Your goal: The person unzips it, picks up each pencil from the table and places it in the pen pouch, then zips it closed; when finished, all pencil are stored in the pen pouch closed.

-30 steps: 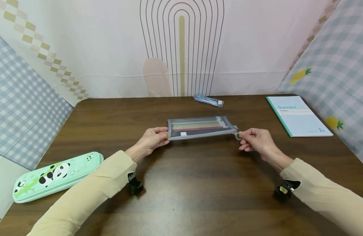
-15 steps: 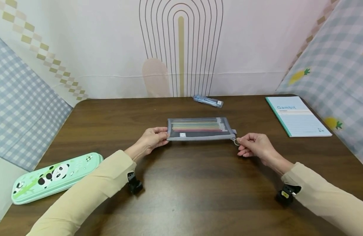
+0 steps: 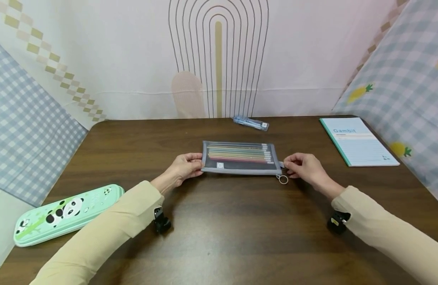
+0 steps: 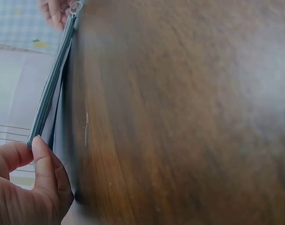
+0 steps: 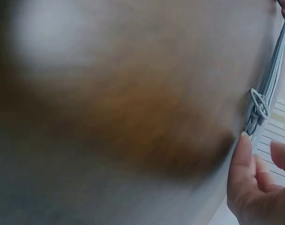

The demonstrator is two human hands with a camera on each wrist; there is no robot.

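Observation:
In the head view a grey mesh zip pencil pouch (image 3: 237,171) with several coloured pencils showing inside spans the space between both hands. My left hand (image 3: 182,168) pinches its left end between thumb and fingers; the left wrist view shows this grip on the corner of the pouch (image 4: 46,103). At the pouch's right end, my right hand (image 3: 305,168) has its fingertips at the small side tab. The right wrist view shows one fingertip against the zipper end and a gap beside another finger. A metal zipper ring (image 3: 283,179) hangs free of the fingers.
A green panda pencil case (image 3: 67,213) lies at the left, beside my left sleeve. A small blue clear-packaged item (image 3: 250,123) lies near the back edge of the wooden table (image 3: 219,237). A white notebook (image 3: 361,142) marked "Gambit" lies at the back right.
My right hand has let go of the zipper ring and moved up to the side tab. The pouch's right end sits lower. The left hand keeps its hold.

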